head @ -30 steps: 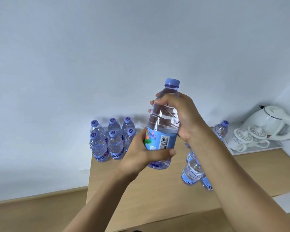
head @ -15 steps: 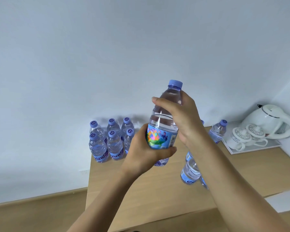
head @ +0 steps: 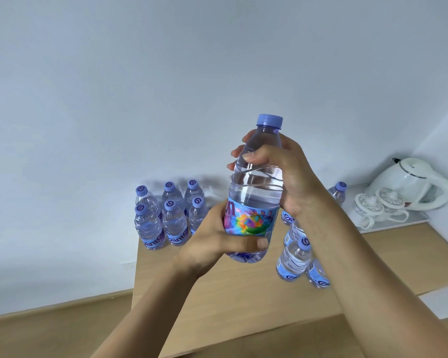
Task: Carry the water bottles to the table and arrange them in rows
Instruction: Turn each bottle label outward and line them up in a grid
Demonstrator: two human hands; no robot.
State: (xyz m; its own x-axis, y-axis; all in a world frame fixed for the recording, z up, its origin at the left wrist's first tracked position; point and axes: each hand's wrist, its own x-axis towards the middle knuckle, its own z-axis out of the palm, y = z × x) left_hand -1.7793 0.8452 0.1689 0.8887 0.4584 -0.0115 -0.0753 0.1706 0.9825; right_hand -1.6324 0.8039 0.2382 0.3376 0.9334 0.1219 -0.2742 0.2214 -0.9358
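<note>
I hold one water bottle (head: 256,187) upright above the wooden table (head: 233,301). It has a purple cap and a colourful label. My left hand (head: 217,241) grips its lower part around the label. My right hand (head: 287,174) grips its shoulder from the right. Several bottles stand in two neat rows (head: 166,215) at the table's back left, by the wall. More bottles (head: 295,257) stand in a loose group behind my right forearm, partly hidden. One bottle (head: 338,192) stands further back beside the tray.
A white tray (head: 409,223) at the back right carries a white kettle (head: 414,182) and two lidded white cups (head: 378,205). A pale wall runs behind the table. Wooden floor (head: 49,329) lies to the left of the table.
The bottle has turned in my hands, so the colourful picture faces me instead of the barcode. It sits slightly higher and closer. The bottles on the table have not moved.
</note>
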